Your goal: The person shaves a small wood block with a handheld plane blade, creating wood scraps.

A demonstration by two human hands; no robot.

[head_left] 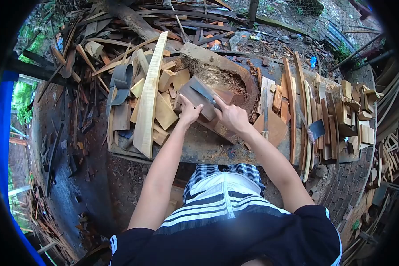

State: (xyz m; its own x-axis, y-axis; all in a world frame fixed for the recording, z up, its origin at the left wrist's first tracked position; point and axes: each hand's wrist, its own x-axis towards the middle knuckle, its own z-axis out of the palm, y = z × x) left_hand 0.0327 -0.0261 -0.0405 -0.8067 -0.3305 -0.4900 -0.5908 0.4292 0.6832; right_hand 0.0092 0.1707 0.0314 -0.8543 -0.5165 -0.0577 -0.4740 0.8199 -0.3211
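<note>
A dark brown wooden block point(188, 94) rests tilted over the workbench, in front of a hollowed slab of wood point(199, 55). My left hand point(190, 113) grips its near left edge, thumb and index finger lying on the top face. In my right hand point(233, 117) is a knife with a wide dark blade point(202, 92). The blade lies across the block's top face and points to the upper left. My right index finger stretches forward along the knife, and its handle is mostly hidden by my fingers. Beneath the block is another reddish-brown piece of wood point(217, 128).
A long pale board point(151, 95) leans along the bench's left part, beside wood offcuts point(165, 111) and a curled grey sheet point(121, 77). On the right lie a long thin blade point(265, 111), upright wood strips point(290, 106) and a dark-bladed tool point(317, 129). Scrap wood is heaped behind.
</note>
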